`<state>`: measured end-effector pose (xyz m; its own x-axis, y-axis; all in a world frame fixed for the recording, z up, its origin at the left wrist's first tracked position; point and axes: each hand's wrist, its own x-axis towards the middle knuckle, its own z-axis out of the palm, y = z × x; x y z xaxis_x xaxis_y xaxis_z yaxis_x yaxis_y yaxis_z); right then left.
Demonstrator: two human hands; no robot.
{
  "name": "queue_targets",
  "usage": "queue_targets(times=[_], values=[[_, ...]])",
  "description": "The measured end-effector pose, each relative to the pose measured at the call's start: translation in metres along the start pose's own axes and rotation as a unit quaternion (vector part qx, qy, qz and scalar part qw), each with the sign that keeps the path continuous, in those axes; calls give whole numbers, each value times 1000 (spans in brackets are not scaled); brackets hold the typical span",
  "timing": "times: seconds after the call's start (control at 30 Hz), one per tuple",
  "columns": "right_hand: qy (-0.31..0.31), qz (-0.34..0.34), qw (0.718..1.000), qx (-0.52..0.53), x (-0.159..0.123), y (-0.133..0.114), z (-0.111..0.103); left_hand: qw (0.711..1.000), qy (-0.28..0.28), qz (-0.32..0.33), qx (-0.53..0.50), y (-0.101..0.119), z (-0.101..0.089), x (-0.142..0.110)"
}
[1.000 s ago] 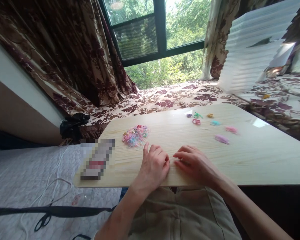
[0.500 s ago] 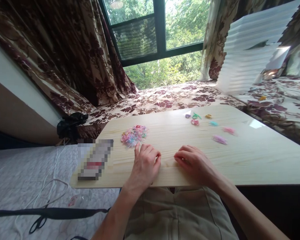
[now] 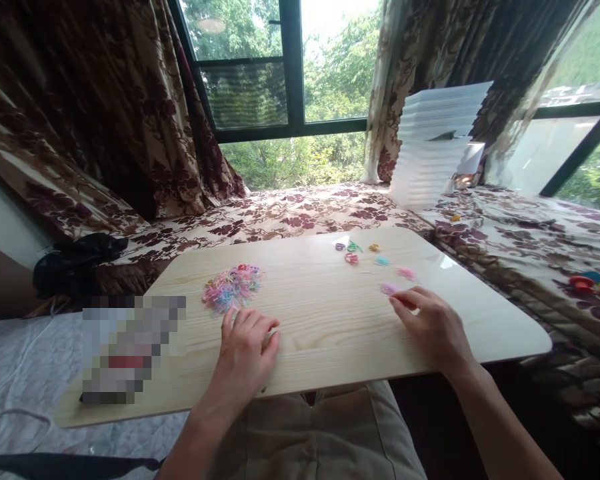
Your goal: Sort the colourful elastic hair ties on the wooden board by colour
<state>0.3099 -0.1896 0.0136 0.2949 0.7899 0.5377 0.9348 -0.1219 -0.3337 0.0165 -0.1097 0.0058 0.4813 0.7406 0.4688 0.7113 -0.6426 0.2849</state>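
Observation:
A mixed pile of small colourful rubber bands [image 3: 233, 288] lies on the left part of the wooden tabletop [image 3: 320, 313]. Just in front of it my left hand [image 3: 247, 343] rests on the wood, fingers loosely spread and thumb apart, holding nothing visible. My right hand [image 3: 433, 323] is at a little heap of light purple bands [image 3: 389, 288], thumb and forefinger pinched together at its edge. Whatever may be between those fingertips is too small to make out. Beyond it lie small single-colour groups: pink [image 3: 406, 273], teal [image 3: 382, 261], yellow [image 3: 375, 247], red [image 3: 351, 258], green [image 3: 354, 246] and dark purple [image 3: 340, 247].
A blurred-out flat object [image 3: 135, 353] lies at the table's left end. Behind the table runs a flower-patterned ledge [image 3: 300, 210] bearing a tall white stack [image 3: 430, 153]. A black bag [image 3: 75, 260] sits at the left, and colourful round pieces [image 3: 583, 283] lie far right.
My right hand has moved right and forward to the light purple heap. My left hand stays in front of the mixed pile. The view has turned to the right.

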Motion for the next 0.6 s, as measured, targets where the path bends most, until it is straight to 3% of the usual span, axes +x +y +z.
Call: queue_targets(times=[0.2,0.6], values=[[31,47,995,-83,1,39,-11,1000,6,12,0,-3,3,-2],[-2,4,985,-173,1,43,-7,1000,5,18,6,-5,4,-2]])
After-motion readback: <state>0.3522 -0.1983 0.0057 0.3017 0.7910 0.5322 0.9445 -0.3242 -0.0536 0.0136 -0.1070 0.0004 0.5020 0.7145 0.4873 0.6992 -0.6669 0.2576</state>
